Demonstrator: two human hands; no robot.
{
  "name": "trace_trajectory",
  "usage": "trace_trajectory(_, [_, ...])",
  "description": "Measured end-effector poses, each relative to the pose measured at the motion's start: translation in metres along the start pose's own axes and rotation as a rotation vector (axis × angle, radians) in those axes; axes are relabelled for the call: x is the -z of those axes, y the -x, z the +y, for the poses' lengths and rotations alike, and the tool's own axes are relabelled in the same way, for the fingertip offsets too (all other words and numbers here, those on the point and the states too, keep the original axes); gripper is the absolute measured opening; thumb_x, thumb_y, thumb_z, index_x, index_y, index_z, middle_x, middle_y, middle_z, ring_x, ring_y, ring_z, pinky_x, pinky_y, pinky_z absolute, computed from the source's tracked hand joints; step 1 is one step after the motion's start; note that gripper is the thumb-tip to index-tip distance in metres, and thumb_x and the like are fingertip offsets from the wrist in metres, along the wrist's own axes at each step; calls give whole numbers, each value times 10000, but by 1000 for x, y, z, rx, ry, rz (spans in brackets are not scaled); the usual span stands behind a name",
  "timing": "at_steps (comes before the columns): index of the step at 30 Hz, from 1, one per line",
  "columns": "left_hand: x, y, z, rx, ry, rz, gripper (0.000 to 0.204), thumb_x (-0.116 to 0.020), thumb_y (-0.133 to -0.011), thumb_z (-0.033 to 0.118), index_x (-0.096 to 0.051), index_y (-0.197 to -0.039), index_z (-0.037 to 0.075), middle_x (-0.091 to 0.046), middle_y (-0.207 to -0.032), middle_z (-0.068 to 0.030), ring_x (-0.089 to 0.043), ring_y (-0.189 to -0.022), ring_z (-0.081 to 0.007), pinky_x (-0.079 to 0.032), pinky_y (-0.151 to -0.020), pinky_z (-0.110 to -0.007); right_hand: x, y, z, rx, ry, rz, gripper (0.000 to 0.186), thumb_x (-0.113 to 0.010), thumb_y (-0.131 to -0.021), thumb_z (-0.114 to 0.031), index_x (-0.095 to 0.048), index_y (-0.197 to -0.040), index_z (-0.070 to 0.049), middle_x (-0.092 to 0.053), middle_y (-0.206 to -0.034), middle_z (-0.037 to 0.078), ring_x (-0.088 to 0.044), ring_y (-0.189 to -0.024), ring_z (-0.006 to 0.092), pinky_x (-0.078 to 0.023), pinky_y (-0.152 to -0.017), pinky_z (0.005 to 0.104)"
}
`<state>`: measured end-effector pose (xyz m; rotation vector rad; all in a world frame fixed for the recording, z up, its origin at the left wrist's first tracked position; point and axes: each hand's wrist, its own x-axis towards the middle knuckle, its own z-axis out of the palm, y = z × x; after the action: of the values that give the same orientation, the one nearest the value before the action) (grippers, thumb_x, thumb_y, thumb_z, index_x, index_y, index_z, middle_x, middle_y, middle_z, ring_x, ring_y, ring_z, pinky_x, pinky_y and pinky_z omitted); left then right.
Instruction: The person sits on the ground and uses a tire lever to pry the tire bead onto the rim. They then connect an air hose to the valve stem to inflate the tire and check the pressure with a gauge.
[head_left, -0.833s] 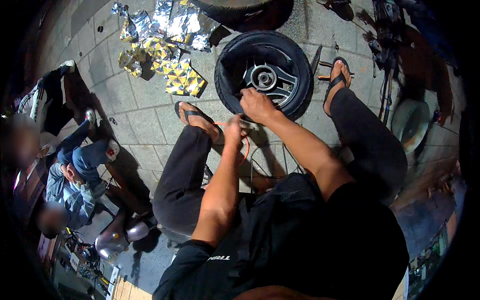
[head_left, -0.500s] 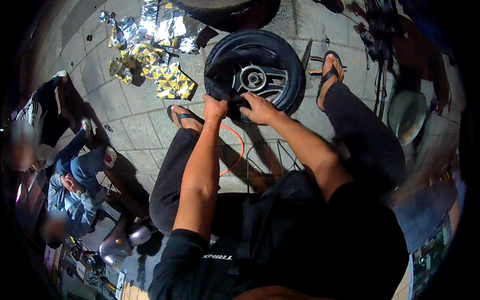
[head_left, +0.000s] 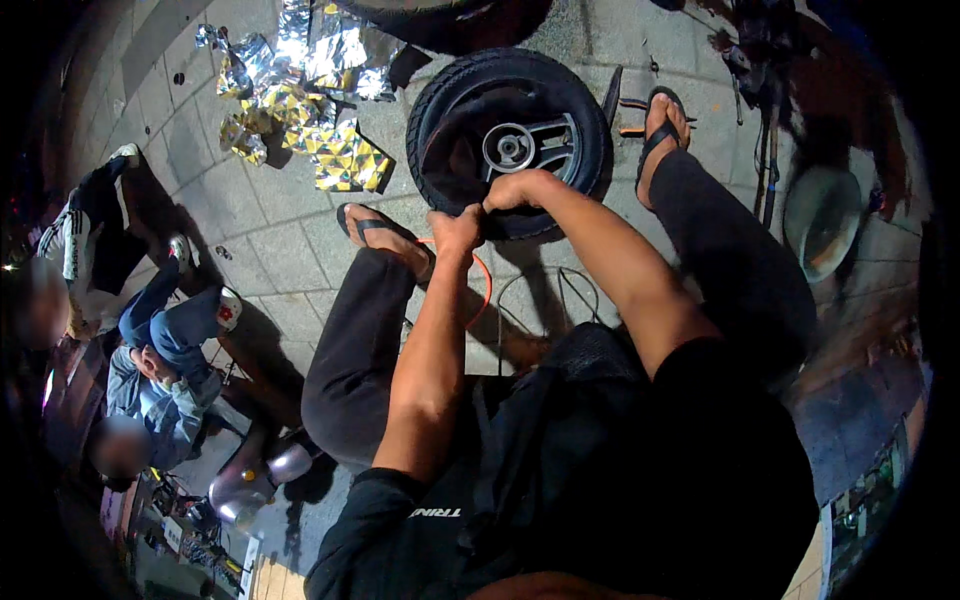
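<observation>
A wheel with a spoked dark metal rim [head_left: 550, 150] and a black tyre [head_left: 592, 125] lies flat on the paving ahead of me. Slack black rubber, which looks like an inner tube [head_left: 448, 165], bulges over the rim's left side. At the wheel's near edge my left hand [head_left: 457, 232] is closed on the tube, its fingers partly hidden. Close beside it, a little farther up, my right hand [head_left: 515, 190] is closed on the same rubber. Just what part each hand pinches is hard to see.
Crumpled silver and yellow foil [head_left: 340, 155] lies left of the wheel. An orange hose [head_left: 487, 285] curls between my legs. Pliers-like handles [head_left: 632, 117] lie by my right foot, and a basin [head_left: 825, 222] stands farther right. Two people [head_left: 165, 350] sit at the left.
My left hand has moved right and nearer to me, next to the right hand. My right hand has shifted slightly up and turned. The tube bulge has changed shape.
</observation>
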<state>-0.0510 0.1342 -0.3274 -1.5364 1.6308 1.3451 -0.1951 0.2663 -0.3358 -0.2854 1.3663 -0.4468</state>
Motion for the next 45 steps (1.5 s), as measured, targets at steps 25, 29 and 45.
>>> trace_trajectory(25, [-11,8,-31,-10,-72,88,965,-822,-829,344,-266,-1356,-243,-610,-1257,-385,-685,-1130,-402,-561,-952,-431,-45,-6,-31,-145,-754,150,521,-611,-1049,-457,-634,-1367,-45,-664,-1293,183,-577,-1250,265,-439,-1102,420])
trace_trajectory(29, [-15,17,-25,1,-1,23,1025,-864,-828,431,-292,-1358,-234,-627,-1256,-341,-678,-1133,-351,-560,-936,-418,-51,-49,6,205,-1051,-228,548,-565,-1067,-395,-577,-1390,49,-625,-1426,202,-580,-1251,334,-446,-1039,515])
trace_trajectory(45, [-24,25,-49,157,533,-187,792,-788,-934,257,-292,-1345,-204,-640,-1174,-220,-696,-999,-271,-604,-777,-399,-50,-10,5,9,-26,77,987,-522,-890,-859,-701,-1329,7,-638,-1410,276,-610,-1320,399,-458,-1106,439])
